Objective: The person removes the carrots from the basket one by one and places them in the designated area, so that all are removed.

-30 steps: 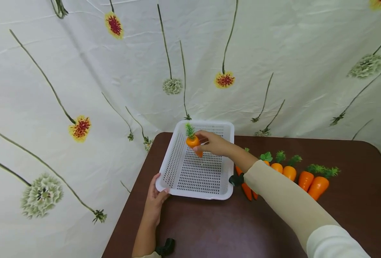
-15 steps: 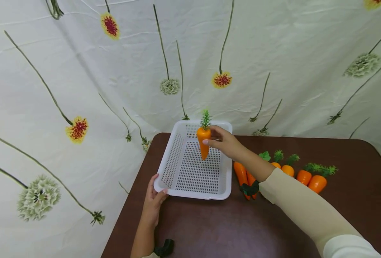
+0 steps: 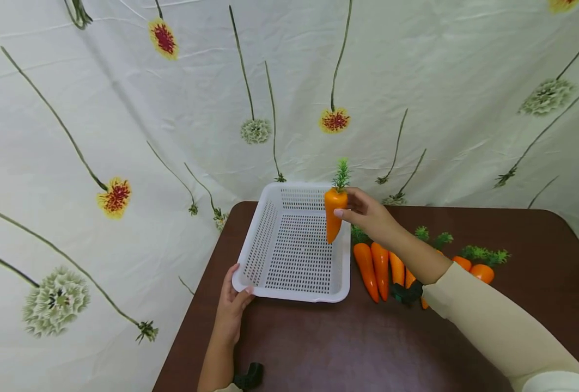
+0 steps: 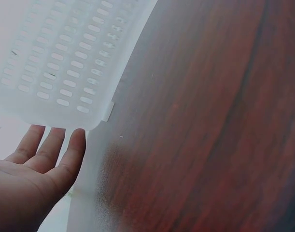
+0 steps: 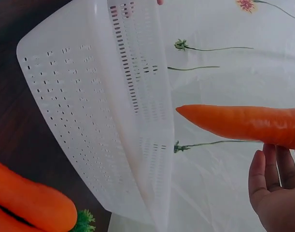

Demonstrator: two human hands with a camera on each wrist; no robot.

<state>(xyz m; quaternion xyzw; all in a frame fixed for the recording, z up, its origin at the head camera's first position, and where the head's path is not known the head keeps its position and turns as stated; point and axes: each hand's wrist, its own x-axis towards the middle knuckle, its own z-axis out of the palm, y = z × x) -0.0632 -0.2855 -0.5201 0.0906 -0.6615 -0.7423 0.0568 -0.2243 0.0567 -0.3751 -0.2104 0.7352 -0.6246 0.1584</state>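
Observation:
My right hand (image 3: pixel 373 216) holds an orange toy carrot (image 3: pixel 335 219) with a green top, pinched between thumb and fingers. The carrot is upright, tip down, over the right side of a white perforated plastic basket (image 3: pixel 289 298). In the right wrist view the carrot (image 5: pixel 244 122) points its tip toward the basket wall (image 5: pixel 65 96), with a gap between. My left hand (image 3: pixel 230 311) grips the basket's near left corner, thumb on the rim. The left wrist view shows its fingers (image 4: pixel 70 157) at the basket's edge; its thumb is hardly visible there.
Several more toy carrots (image 3: pixel 365 268) lie in a row to the basket's right, partly hidden by my right forearm. A dark brown table (image 3: pixel 318 343) carries everything. White cloth with printed flowers (image 3: pixel 196 98) hangs behind and at left.
My right hand has moved right with the carrot, from the basket's middle to its right side, and the carrot has turned more upright. The left hand keeps its grip on the corner.

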